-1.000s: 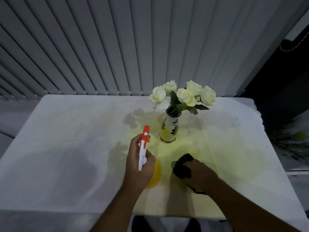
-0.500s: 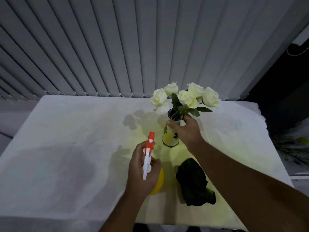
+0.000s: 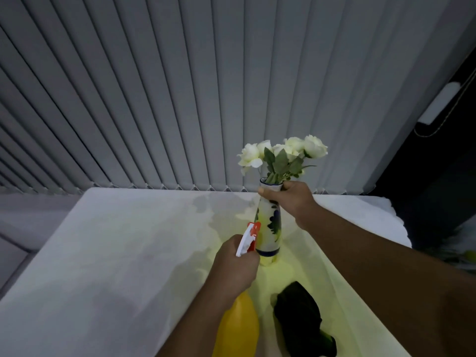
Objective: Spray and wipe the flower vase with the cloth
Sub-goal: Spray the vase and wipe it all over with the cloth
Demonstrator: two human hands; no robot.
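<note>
From my head camera, the table point(image 3: 108, 253) runs from the near edge under my arms to a far edge that meets a wall of vertical blinds point(image 3: 180, 86). Its left half is bare, open cloth-covered surface all the way to the left edge. The right edge falls away into a dark gap, where some foliage point(image 3: 461, 251) shows dimly beyond it.

My right hand point(image 3: 291, 199) is closed around the neck of the flower vase point(image 3: 269, 228), thumb across the front just below the rim. The vase is tilted, its mouth leaning toward the far right, and its base seems to hang just clear of the surface, over the middle of the right half. I count one vase, white with blue and yellow painted marks, holding one bunch of white roses point(image 3: 282, 152); about five blooms show.

My left hand point(image 3: 235, 269) is wrapped shut around the head of one spray bottle point(image 3: 238, 328), whose yellow body slopes down toward the near edge under my wrist. Its red and white nozzle point(image 3: 251, 234) points at the lower side of the vase, just beside it; I cannot tell whether they touch.

One dark cloth point(image 3: 301, 318) lies crumpled on the surface near the near edge, just right of the bottle and below the vase, apart from both hands. A yellowish glow lights the table around all three.
</note>
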